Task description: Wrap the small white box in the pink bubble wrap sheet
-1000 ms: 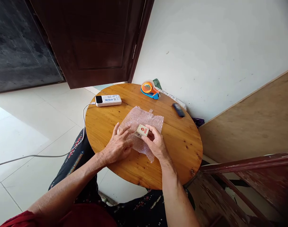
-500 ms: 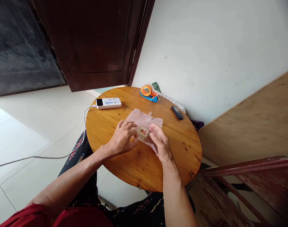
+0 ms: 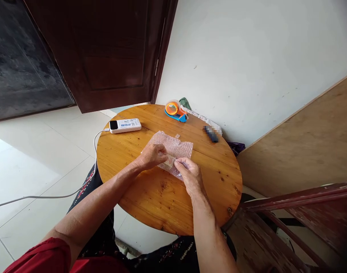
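Observation:
A sheet of pinkish bubble wrap (image 3: 177, 145) lies on the round wooden table (image 3: 150, 197). On its near part is a small printed box (image 3: 170, 160), which looks hazy, as if seen through a layer of the wrap. My left hand (image 3: 152, 156) is at the box's left end, fingers curled and thumb pressed on the wrap's near edge. At the right end, my right hand (image 3: 191, 173) pinches the wrap between thumb and fingers. The fingers cover both ends of the box.
Toward the back stands an orange and blue tape dispenser (image 3: 176, 110). A white device (image 3: 125, 125) with a cable (image 3: 62, 196) sits at the left. A dark, blurred-out object (image 3: 211, 134) and a paper strip (image 3: 200, 116) lie back right, near the wall (image 3: 247, 68).
Both hands have come down from open, spread poses and closed on the bubble wrap. Its near edge now appears folded over the box. The view has shifted slightly.

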### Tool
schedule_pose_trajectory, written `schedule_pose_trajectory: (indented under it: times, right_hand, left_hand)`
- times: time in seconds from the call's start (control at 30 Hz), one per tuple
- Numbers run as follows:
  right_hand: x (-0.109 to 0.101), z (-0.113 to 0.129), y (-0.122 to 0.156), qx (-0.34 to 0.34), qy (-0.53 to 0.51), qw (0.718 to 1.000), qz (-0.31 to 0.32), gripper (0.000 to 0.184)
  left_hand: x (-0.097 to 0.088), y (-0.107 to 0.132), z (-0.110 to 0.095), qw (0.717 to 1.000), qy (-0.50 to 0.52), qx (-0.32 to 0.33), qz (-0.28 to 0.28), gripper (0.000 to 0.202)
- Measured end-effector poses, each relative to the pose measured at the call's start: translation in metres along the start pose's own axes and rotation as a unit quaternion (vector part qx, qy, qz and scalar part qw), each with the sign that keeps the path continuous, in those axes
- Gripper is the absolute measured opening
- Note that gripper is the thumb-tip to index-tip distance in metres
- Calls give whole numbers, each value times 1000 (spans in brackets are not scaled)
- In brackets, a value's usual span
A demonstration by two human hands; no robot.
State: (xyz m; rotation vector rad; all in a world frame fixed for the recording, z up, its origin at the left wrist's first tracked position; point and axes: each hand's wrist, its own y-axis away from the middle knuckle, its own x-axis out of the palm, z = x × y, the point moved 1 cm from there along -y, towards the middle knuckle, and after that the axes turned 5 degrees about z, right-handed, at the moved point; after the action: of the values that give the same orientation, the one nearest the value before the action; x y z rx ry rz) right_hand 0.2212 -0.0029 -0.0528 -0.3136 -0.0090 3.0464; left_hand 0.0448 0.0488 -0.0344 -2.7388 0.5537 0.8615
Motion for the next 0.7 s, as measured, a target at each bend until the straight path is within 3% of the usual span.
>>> schedule_pose_trajectory:
  times: [0.17, 0.37, 0.7]
  right_hand:
    - [-2, 7, 5, 19, 7, 999, 29, 22]
    - [-3, 14, 9, -1, 67, 997, 41, 20]
    - [-3, 7, 8, -4, 62, 997, 53, 24]
  left_hand:
    - [0, 14, -3, 1000, -9, 10, 11, 9]
    - [5, 31, -4, 999, 26, -34, -29, 7]
    - [9, 42, -3, 990, 103, -67, -62, 6]
